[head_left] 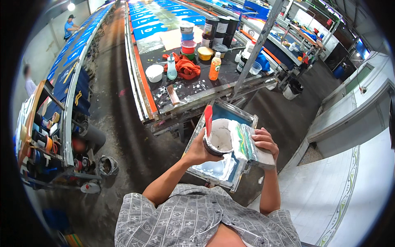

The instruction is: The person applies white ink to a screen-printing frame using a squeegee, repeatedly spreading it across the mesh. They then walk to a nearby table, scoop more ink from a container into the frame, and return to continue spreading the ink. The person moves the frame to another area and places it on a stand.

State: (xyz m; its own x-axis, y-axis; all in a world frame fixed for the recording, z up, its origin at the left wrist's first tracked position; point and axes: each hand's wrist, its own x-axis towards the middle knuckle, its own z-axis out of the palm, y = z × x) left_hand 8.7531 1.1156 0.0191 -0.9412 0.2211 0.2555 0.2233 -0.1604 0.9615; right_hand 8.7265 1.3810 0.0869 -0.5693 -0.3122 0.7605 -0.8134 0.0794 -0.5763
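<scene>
My left hand is wrapped round a dark tub whose inside is coated with white ink. A red-handled spatula stands in it, leaning on the left side of the rim. My right hand grips a squeegee smeared with white, green and yellow ink. The squeegee's left edge is against or very close to the tub's rim; I cannot tell if they touch. Below both hands lies a framed printing screen with a blue mesh and a patch of white ink on its near part.
Ahead, a long table holds ink tubs, an orange bottle, a red cloth and a white bucket. A metal post rises at its right corner. A cluttered rack stands left, a bucket beside it. Two people stand far left.
</scene>
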